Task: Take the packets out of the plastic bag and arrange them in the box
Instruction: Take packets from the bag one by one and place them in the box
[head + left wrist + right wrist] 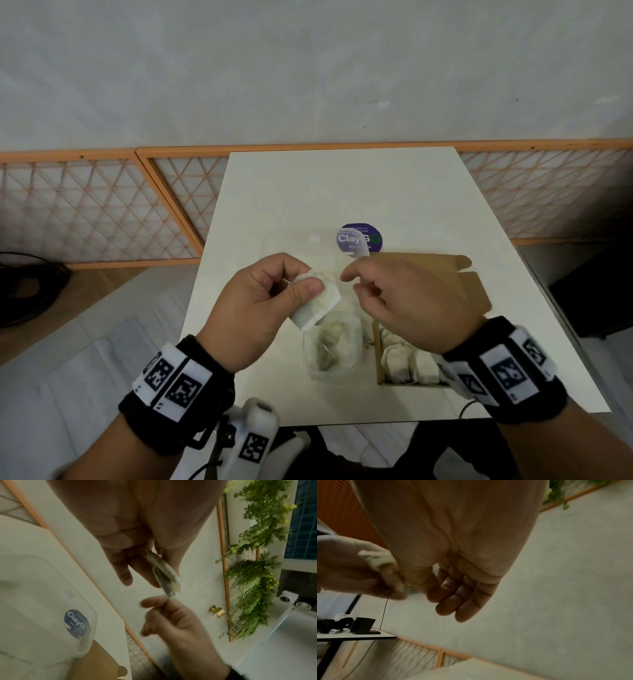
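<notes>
My left hand [308, 279] pinches a pale paper packet [317, 303] between thumb and fingers, raised above the table. My right hand [351, 284] meets it from the right. In the left wrist view the packet [164, 577] hangs from my left fingers [126, 577], and my right hand [159, 603] nips its lower tip with thumb and forefinger. The clear plastic bag [334, 353] lies under my hands with more packets inside. To its right the cardboard box [378, 363] holds several packets [407, 363] standing in rows, partly hidden by my right wrist.
The box's brown flaps [455, 277] stand open behind my right hand. A round purple sticker [364, 236] sits on the white table [308, 192] beyond the bag. An orange lattice screen [102, 205] runs behind the table. A white device [253, 438] is below the table's near edge.
</notes>
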Action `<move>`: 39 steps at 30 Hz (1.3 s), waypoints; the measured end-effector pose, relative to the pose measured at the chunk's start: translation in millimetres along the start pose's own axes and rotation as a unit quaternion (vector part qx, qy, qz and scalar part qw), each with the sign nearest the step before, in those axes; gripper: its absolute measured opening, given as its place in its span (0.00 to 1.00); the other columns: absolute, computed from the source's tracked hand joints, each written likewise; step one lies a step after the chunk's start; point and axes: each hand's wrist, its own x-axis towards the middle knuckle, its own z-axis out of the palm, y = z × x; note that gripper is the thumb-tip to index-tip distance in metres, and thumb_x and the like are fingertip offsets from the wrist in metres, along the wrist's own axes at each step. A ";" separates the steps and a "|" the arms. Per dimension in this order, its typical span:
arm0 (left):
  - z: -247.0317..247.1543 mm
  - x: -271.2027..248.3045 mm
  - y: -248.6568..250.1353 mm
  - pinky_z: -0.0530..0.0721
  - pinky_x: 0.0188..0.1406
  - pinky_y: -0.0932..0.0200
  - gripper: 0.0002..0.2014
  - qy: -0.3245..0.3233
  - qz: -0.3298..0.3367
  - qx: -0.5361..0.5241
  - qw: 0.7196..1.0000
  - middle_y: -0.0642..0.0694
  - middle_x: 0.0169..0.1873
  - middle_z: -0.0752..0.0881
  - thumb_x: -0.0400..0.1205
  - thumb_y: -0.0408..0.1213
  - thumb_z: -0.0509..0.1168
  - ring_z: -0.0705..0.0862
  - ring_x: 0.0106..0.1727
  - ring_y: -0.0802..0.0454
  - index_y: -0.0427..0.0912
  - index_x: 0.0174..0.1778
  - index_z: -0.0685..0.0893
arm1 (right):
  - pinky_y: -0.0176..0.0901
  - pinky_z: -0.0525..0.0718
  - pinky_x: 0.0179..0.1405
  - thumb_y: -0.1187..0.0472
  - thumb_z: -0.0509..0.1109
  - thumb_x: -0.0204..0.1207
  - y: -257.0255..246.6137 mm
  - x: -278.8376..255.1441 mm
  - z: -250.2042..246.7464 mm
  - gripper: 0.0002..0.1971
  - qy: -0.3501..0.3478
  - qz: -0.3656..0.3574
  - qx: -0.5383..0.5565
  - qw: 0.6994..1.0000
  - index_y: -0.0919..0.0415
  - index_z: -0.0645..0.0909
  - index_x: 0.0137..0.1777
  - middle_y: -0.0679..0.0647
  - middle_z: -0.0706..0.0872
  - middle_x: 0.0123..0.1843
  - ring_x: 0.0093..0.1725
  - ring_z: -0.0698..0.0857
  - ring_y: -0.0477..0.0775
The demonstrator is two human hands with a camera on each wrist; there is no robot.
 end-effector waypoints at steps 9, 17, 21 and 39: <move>1.2 0.0 0.8 0.89 0.50 0.39 0.03 0.013 0.002 -0.046 0.999 0.42 0.55 0.92 0.78 0.36 0.74 0.87 0.50 0.27 0.44 0.39 0.88 | 0.54 0.86 0.50 0.48 0.63 0.86 26.6 6.8 116.8 0.13 -0.237 0.057 -0.066 0.968 0.51 0.87 0.56 0.52 0.86 0.53 0.50 0.86 0.56; -3.8 -5.9 -1.4 0.88 0.61 0.37 0.07 0.021 0.009 -0.045 0.999 0.42 0.60 0.92 0.79 0.35 0.75 0.86 0.63 0.28 0.37 0.40 0.84 | 0.49 0.80 0.46 0.48 0.66 0.83 26.3 9.1 156.4 0.12 -0.285 0.024 -0.172 0.943 0.53 0.85 0.59 0.57 0.81 0.62 0.54 0.88 0.62; -6.1 -6.5 0.0 0.88 0.50 0.36 0.06 0.025 -0.001 -0.057 0.998 0.31 0.51 0.92 0.82 0.37 0.74 0.90 0.49 0.24 0.37 0.46 0.86 | 0.50 0.76 0.47 0.58 0.63 0.86 24.3 6.6 164.0 0.11 -0.268 0.029 -0.196 0.943 0.57 0.83 0.63 0.57 0.79 0.64 0.59 0.86 0.63; -4.7 -16.0 5.7 0.84 0.55 0.37 0.09 0.029 -0.046 -0.070 0.996 0.19 0.48 0.87 0.83 0.38 0.73 0.86 0.52 0.17 0.34 0.46 0.87 | 0.58 0.83 0.39 0.67 0.65 0.86 -7.9 -35.5 28.7 0.16 -0.010 0.150 0.399 0.904 0.43 0.77 0.65 0.60 0.89 0.41 0.34 0.82 0.63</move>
